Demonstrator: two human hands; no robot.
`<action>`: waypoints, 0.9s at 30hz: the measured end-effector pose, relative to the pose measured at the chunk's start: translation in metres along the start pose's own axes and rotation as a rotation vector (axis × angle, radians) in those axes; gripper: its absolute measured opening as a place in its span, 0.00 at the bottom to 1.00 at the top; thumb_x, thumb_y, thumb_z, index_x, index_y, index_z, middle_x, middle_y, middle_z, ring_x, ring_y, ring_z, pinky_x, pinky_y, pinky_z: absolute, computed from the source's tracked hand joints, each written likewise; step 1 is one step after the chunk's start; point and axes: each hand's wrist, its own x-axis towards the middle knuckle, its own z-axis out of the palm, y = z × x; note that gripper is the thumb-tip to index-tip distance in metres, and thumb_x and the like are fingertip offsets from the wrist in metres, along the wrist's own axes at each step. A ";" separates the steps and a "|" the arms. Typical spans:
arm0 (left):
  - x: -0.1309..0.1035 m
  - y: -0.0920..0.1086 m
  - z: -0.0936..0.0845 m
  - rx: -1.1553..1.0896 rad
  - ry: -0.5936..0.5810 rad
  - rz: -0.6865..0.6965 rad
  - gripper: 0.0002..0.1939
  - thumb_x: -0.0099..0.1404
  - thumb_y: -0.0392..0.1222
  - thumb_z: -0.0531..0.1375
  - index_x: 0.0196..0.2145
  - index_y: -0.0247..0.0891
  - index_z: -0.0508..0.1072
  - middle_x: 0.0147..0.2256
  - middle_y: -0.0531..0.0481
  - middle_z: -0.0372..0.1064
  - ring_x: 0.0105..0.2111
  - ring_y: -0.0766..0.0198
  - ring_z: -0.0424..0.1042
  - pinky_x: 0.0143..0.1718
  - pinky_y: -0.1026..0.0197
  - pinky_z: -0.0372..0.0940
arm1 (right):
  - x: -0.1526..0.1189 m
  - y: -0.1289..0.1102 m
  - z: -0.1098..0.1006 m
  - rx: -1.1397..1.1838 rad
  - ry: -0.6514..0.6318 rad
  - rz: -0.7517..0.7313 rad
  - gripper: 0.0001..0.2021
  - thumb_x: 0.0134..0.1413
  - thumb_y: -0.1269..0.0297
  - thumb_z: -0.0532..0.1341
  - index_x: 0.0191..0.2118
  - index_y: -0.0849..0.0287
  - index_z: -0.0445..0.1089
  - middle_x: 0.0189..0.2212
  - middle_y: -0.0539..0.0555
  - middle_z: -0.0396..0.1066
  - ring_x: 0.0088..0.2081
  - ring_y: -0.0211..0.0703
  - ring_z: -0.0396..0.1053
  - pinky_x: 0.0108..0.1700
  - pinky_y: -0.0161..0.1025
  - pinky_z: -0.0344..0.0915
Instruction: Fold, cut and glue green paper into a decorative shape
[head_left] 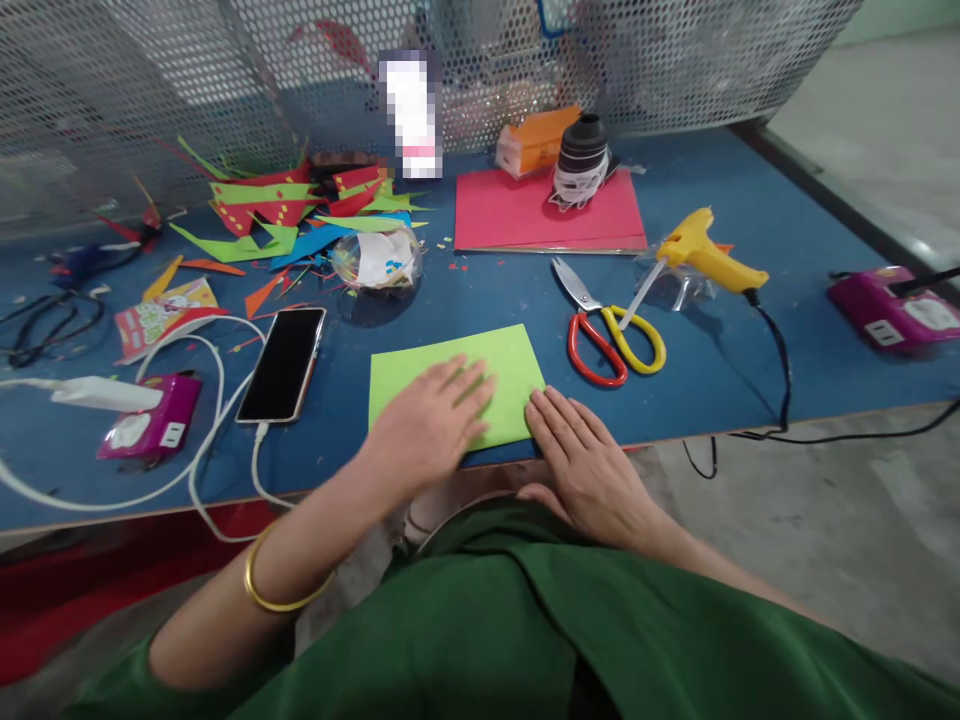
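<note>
A lime-green sheet of paper (510,370) lies flat at the front edge of the blue table. My left hand (431,420) rests on its left half, fingers stretched out and slightly blurred. At the sheet's right edge my right hand (581,455) lies flat, its fingertips touching the paper and the thumb apart below the table edge. Scissors (600,330) with one red and one yellow handle lie to the right, blades partly apart. Beyond them a yellow glue gun (709,252) lies on its side, a white glue stick poking out.
Red paper (510,215) at the back carries an orange box (540,140) and a black spool with white thread (581,165). Colored paper scraps (262,215) pile at the back left. A phone (283,365) is cabled to a purple socket block (154,415); another purple block (896,310) sits right.
</note>
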 end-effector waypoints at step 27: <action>-0.120 0.034 0.033 0.128 0.213 -0.419 0.38 0.74 0.56 0.46 0.71 0.26 0.47 0.66 0.34 0.57 0.67 0.44 0.56 0.68 0.42 0.44 | -0.005 -0.020 0.006 -0.057 0.119 -0.055 0.38 0.67 0.45 0.51 0.64 0.82 0.58 0.64 0.75 0.61 0.67 0.65 0.56 0.67 0.57 0.53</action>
